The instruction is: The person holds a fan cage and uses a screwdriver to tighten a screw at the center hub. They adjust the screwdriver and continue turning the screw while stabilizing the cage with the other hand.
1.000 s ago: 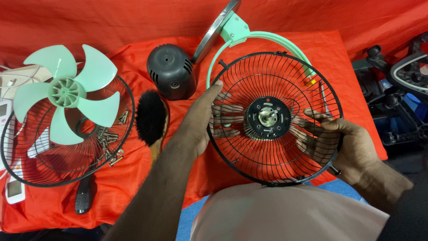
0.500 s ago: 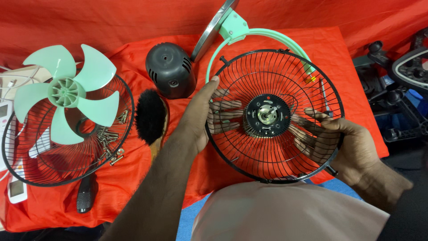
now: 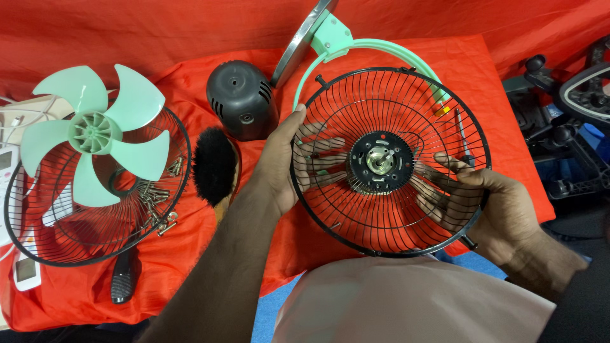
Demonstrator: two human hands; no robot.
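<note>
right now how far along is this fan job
Already apart: the green blade lies on the other grille, with loose screws and the black motor cover set aside. In hand: left hand and right hand hold the rear grille, motor hub at its centre. Nothing looks reassembled yet.

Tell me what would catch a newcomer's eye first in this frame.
Right of centre, a black wire fan guard with a motor hub in the middle is held by both hands: the left hand on its left rim, the right hand at its lower right, fingers behind the wires. At left, a mint-green fan blade rests on a second wire guard. Everything lies on a bright red cloth.
</note>
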